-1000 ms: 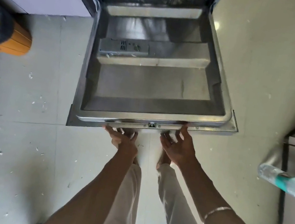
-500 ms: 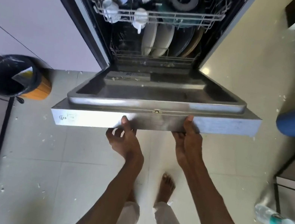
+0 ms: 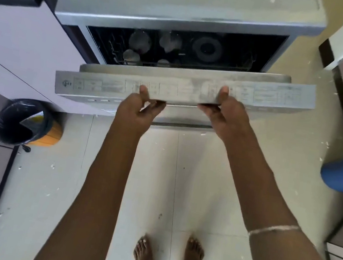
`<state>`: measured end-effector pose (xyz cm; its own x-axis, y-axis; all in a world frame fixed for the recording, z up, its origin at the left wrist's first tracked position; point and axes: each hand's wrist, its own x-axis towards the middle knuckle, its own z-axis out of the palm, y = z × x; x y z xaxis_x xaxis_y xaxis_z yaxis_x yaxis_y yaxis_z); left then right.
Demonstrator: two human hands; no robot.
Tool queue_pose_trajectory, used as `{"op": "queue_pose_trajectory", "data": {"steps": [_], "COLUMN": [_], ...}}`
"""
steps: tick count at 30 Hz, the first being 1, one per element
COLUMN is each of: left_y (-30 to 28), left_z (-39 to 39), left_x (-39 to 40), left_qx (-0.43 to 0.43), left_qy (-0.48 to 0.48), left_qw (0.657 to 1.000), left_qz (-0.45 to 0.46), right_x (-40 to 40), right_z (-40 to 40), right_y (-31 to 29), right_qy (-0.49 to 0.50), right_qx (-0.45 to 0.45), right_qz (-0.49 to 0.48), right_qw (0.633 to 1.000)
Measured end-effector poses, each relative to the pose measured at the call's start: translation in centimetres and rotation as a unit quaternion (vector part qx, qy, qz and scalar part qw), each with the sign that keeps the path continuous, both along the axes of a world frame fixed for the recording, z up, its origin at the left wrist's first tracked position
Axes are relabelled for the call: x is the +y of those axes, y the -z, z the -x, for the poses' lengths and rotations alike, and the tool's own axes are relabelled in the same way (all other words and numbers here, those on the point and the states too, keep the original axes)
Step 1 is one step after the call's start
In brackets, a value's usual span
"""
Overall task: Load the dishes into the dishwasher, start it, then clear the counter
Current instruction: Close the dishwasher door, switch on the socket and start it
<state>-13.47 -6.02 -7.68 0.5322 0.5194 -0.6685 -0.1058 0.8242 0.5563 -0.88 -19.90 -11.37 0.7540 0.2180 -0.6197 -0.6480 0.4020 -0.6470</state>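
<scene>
Both the left hand (image 3: pixel 136 112) and right hand (image 3: pixel 226 112) clasp the top edge of the nearly shut grey stainless-steel dishwasher door (image 3: pixel 184 93), dishes racked inside; closing step, then likely pressing start.

Both my arms reach forward and down, nearly straight. My left hand (image 3: pixel 136 110) is curled, thumb up over the door (image 3: pixel 113 87) edge, fingers tucked beneath it. My right hand (image 3: pixel 226 114) grips the same edge, thumb on top, fingers hidden under it. A thin bracelet (image 3: pixel 274 229) circles my right forearm. My bare feet (image 3: pixel 167 259) stand side by side below.
</scene>
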Motion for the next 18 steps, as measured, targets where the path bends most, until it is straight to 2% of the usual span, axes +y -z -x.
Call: {"op": "queue_pose_trajectory", "data": {"steps": [3, 10, 13, 18], "left_y": [-1.4, -2.7, -2.8, -4.0], "left_z": [-4.1, -9.6, -11.4, -13.6], "left_x": [2.3, 5.2, 5.6, 6.1], "left_qx": [0.017, 0.022, 0.046, 0.009], "left_qy": [-0.003, 0.022, -0.002, 0.008], "left_qw": [0.998, 0.999, 0.999, 1.000], "left_qz": [0.065, 0.016, -0.008, -0.010], "right_x": [2.1, 5.9, 7.3, 8.2], "right_z": [-2.8, -7.4, -8.7, -10.1], "right_y": [-2.2, -5.5, -6.0, -4.8], "right_qy": [-0.008, -0.017, -0.008, 0.014], "right_qx": [0.020, 0.023, 0.012, 0.005], "right_qz": [-0.002, 0.014, 0.023, 0.098], "right_qw": [1.000, 1.000, 1.000, 0.995]}}
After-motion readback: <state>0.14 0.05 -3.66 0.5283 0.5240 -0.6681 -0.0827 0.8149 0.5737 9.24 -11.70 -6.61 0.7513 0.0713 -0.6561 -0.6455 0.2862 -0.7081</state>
